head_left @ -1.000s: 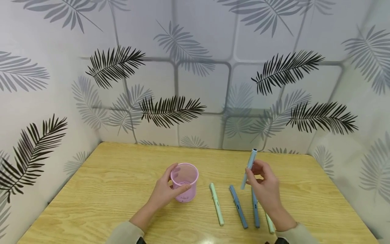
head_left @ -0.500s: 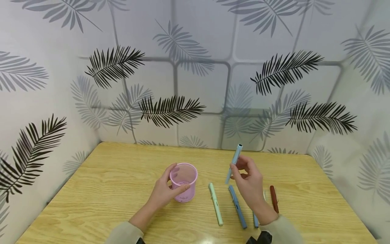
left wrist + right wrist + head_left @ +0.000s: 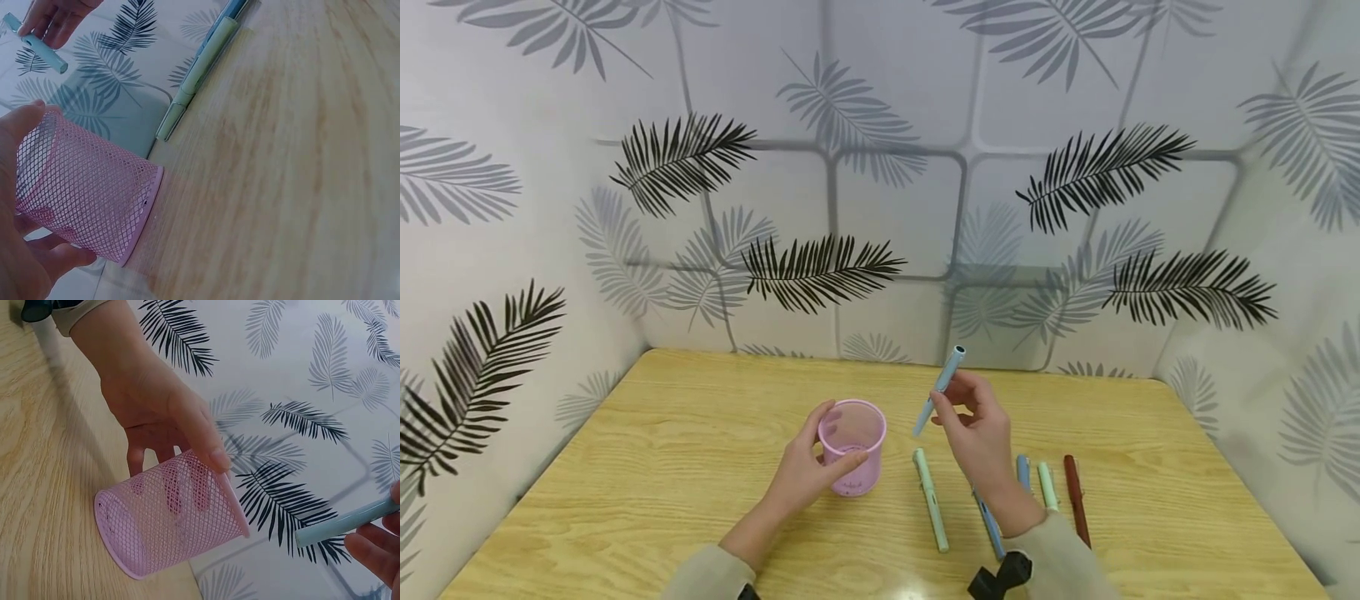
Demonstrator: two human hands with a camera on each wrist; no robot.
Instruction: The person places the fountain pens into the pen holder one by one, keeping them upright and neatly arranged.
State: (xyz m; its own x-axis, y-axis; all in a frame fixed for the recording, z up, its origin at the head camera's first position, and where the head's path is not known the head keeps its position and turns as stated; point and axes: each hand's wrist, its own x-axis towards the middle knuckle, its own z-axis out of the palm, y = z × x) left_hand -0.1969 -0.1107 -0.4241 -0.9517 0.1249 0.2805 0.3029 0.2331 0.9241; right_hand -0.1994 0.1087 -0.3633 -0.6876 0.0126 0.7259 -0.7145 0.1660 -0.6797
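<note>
A pink mesh pen holder [image 3: 859,475] stands upright on the wooden table. My left hand [image 3: 805,462] grips it from the left, thumb across the near side and fingers round the back. In the right wrist view those fingers show through the mesh [image 3: 181,512]. Up and to the right of the holder, my right hand [image 3: 981,429] pinches a light blue pen [image 3: 942,387] between thumb and fingers. That pen is tilted, its lower end pointing toward the holder but apart from it. Inside the holder I see no pens.
Right of the holder lies a light green pen [image 3: 931,500]. Farther right are a blue pen [image 3: 988,525], another blue pen [image 3: 1023,471], a second green pen [image 3: 1047,485] and a dark red pen [image 3: 1076,500]. My right arm partly covers some. A leaf-patterned wall [image 3: 895,325] closes off the table's back.
My right hand has moved left with the light blue pen, toward the pen holder, uncovering the dark red pen. The left hand and the holder have stayed in place.
</note>
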